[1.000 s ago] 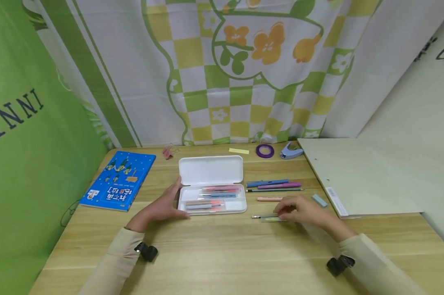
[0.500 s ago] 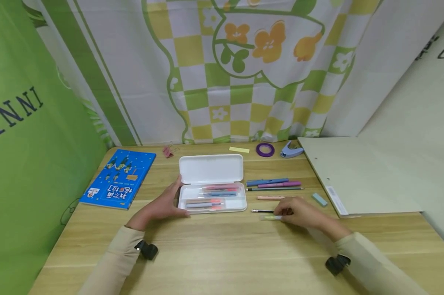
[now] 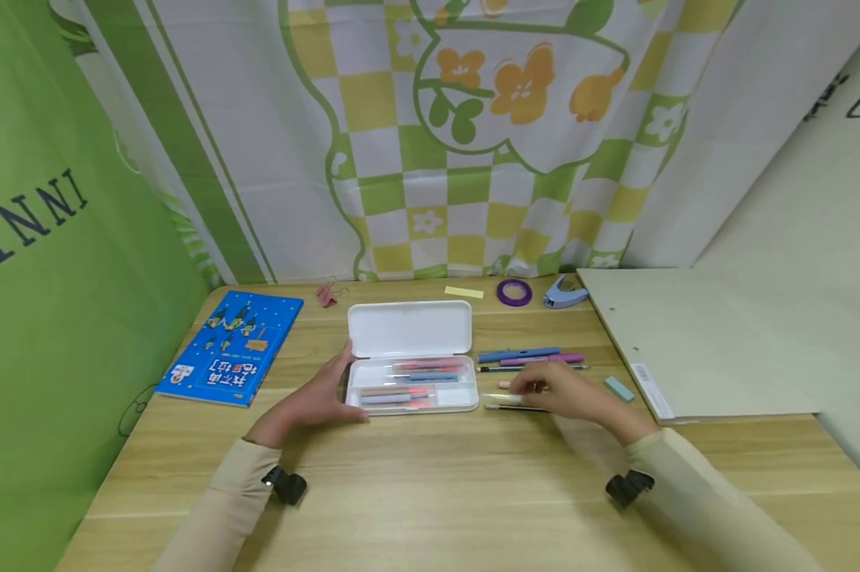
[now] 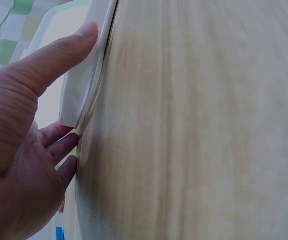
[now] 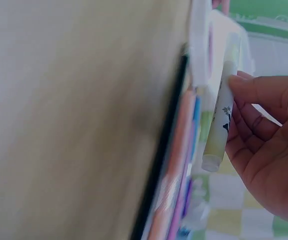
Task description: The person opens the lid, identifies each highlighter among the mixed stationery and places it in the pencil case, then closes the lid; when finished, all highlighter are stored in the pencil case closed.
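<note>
A white pencil case (image 3: pixel 465 397) lies with its lid raised, holding several pink, blue and orange pens in clear sleeves. My left hand (image 3: pixel 318 397) rests around its left end, thumb along the front edge and loosely extended fingers at the side; the left wrist view shows the thumb (image 4: pixel 58 57) against the case's wall. Between thumb and fingers, my right hand (image 3: pixel 565 389) pinches a pale yellow marker (image 5: pixel 219 120) with a small dark print. In the head view the marker hovers beside a black pencil (image 3: pixel 497 407), right of the case. The hand partly covers a pink pen (image 3: pixel 504 384).
Behind the right hand lie a blue pen (image 3: pixel 518 353), a purple pen (image 3: pixel 572 357) and a dark green pencil (image 3: pixel 490 369). A teal eraser (image 3: pixel 618 388) and large board (image 3: pixel 687 342) are farther right. Purple tape (image 3: pixel 513 292) sits behind; a blue book (image 3: pixel 233 345) lies left.
The right hand has picked up the yellow marker from the table and moved it up and left, toward the pencil case. The left hand stays at the case's left end.
</note>
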`<act>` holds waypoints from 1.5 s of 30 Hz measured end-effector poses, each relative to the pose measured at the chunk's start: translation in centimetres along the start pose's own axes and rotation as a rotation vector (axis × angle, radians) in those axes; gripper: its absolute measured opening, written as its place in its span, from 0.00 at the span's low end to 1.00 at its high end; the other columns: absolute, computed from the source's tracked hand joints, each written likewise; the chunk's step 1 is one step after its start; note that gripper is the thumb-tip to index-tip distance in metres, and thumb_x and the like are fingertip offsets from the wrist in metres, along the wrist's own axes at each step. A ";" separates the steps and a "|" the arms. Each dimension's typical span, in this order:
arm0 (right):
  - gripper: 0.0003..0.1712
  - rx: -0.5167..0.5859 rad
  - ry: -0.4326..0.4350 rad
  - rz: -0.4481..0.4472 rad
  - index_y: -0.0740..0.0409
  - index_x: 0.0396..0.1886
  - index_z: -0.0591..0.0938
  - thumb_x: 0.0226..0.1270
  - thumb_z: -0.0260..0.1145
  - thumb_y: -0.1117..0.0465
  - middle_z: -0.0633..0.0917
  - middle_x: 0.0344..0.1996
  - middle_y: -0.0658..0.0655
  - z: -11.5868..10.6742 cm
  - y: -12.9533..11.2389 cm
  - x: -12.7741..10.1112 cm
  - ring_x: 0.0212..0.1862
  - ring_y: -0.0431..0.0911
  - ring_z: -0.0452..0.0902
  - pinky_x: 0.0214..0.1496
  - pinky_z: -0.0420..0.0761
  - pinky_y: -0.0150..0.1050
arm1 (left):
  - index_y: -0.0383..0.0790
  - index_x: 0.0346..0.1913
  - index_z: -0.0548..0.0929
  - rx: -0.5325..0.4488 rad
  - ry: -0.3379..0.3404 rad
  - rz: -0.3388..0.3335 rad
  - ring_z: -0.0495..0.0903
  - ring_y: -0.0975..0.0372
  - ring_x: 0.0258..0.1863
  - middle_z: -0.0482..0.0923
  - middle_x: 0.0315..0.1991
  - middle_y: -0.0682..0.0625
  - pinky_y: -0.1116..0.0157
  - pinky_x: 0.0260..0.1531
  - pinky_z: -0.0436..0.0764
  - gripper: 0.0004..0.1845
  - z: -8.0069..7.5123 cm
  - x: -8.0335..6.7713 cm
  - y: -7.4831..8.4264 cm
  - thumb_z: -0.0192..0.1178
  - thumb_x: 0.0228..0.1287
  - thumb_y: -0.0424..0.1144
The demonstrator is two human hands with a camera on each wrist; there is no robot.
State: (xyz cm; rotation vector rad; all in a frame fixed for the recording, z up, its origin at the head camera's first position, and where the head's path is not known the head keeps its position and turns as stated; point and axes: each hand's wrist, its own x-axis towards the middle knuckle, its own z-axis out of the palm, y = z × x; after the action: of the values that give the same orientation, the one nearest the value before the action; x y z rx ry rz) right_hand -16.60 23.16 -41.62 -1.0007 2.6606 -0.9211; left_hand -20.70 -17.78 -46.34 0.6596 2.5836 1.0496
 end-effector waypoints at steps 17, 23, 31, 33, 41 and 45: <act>0.08 0.143 -0.018 -0.077 0.63 0.39 0.85 0.59 0.67 0.71 0.84 0.35 0.55 5.5 -5.2 10.9 0.37 0.42 0.79 0.40 0.78 0.28 | 0.35 0.74 0.31 0.004 0.006 0.010 0.54 0.50 0.68 0.59 0.66 0.39 0.48 0.67 0.53 0.71 0.0 0.0 -0.2 0.76 0.41 0.52; 0.06 0.132 -0.028 -0.035 0.62 0.35 0.86 0.58 0.67 0.71 0.85 0.34 0.54 7.1 -6.2 12.9 0.37 0.39 0.77 0.39 0.76 0.26 | 0.35 0.74 0.31 0.003 0.000 0.007 0.52 0.49 0.69 0.57 0.68 0.38 0.48 0.67 0.53 0.71 0.0 0.0 -0.3 0.76 0.42 0.52; 0.06 0.044 0.012 -0.028 0.61 0.29 0.87 0.52 0.68 0.72 0.84 0.29 0.53 7.9 -7.1 13.8 0.33 0.39 0.75 0.38 0.74 0.27 | 0.34 0.73 0.31 -0.004 0.000 0.028 0.52 0.49 0.68 0.56 0.68 0.38 0.48 0.67 0.53 0.71 0.0 0.0 -0.3 0.76 0.42 0.52; 0.06 0.030 0.025 -0.026 0.61 0.29 0.87 0.51 0.68 0.72 0.85 0.28 0.52 8.1 -7.2 13.9 0.32 0.39 0.75 0.37 0.74 0.27 | 0.34 0.73 0.31 -0.003 0.004 0.035 0.53 0.49 0.68 0.57 0.68 0.38 0.48 0.67 0.53 0.71 0.0 0.0 -0.3 0.76 0.42 0.51; 0.06 0.026 0.050 -0.040 0.61 0.28 0.87 0.50 0.69 0.73 0.85 0.28 0.53 8.8 -7.6 14.4 0.31 0.41 0.77 0.36 0.74 0.27 | 0.34 0.73 0.31 -0.006 -0.005 0.025 0.53 0.48 0.68 0.57 0.67 0.38 0.46 0.66 0.53 0.69 0.0 -0.1 -0.2 0.75 0.44 0.50; 0.05 0.017 0.061 -0.051 0.61 0.28 0.87 0.50 0.69 0.72 0.85 0.27 0.53 9.0 -7.5 14.6 0.32 0.41 0.77 0.36 0.74 0.26 | 0.34 0.73 0.31 -0.003 -0.006 0.021 0.51 0.47 0.69 0.55 0.69 0.37 0.46 0.66 0.53 0.69 0.0 -0.2 -0.1 0.75 0.45 0.49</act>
State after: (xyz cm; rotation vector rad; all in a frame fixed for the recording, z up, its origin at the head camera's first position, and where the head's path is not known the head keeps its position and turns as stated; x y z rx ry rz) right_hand -20.58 5.00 -43.28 -1.0586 2.6834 -0.9980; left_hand -20.58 -17.95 -46.37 0.6898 2.5744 1.0564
